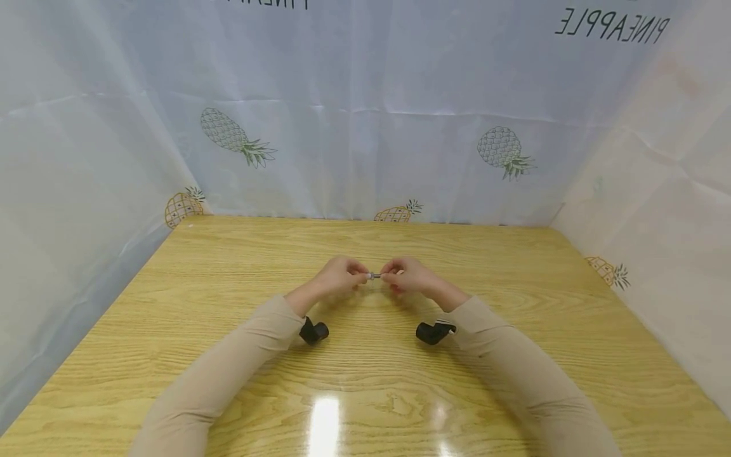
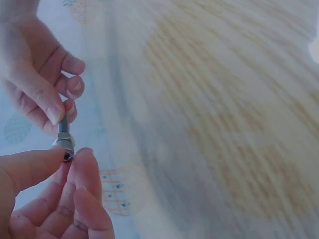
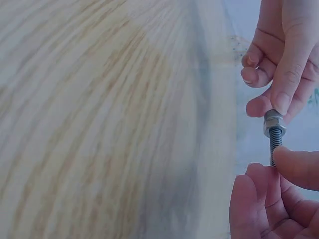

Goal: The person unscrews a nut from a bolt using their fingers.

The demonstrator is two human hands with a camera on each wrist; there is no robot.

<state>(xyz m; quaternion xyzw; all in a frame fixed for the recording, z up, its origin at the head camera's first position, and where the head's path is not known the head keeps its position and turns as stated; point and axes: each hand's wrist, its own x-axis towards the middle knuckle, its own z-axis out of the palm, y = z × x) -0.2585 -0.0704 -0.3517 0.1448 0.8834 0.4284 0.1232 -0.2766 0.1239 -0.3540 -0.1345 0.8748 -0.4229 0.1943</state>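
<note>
Between the two hands, a small metal socket-head bolt [image 1: 377, 276] is held out lengthwise above the table. My left hand [image 1: 335, 277] pinches its head end between thumb and fingertips; the hex hole in the head shows in the left wrist view. From the other side my right hand [image 1: 414, 278] pinches the threaded end of the bolt [image 3: 275, 142] between thumb and fingers. A hex nut [image 3: 274, 128] sits on the shank close to the head. The tip of the thread is hidden by the right fingers.
A wood-grain table [image 1: 228, 254] lies under both hands. White curtains [image 1: 342, 158] with pineapple prints stand at the back and sides. Black wrist mounts [image 1: 314, 331] stick out inward from the sleeves. Light glares on the table's near part.
</note>
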